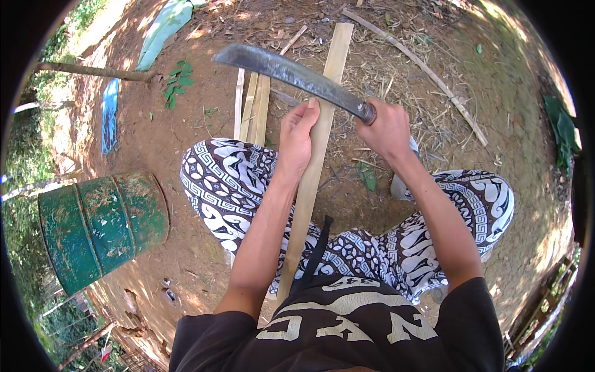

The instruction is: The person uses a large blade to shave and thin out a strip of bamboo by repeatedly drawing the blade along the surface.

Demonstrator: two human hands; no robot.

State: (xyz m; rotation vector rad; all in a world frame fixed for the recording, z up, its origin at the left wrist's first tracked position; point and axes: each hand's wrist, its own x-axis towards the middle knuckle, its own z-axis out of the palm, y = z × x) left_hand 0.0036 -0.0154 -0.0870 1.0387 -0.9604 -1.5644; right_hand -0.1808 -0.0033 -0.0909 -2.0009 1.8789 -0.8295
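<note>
My right hand [388, 129] is closed round the handle of a machete [288, 71]. Its long, curved grey blade points left and crosses over a pale bamboo slat [315, 149]. The slat runs from my lap away from me, past both knees. My left hand [299, 135] grips the slat's left side just below the blade, thumb up near the steel; some of its fingers are hidden behind the hand. From this angle I cannot tell whether the blade touches the slat. Several narrower bamboo strips [257, 110] lie beyond my left knee.
A rusty green drum [104, 223] lies at the left. Behind it are a thin trunk [96, 70], a blue plastic piece [110, 118] and a pale green sheet [164, 34]. A long stick [427, 68] and scattered shavings cover the dirt ahead. Dark green leaves [559, 130] lie far right.
</note>
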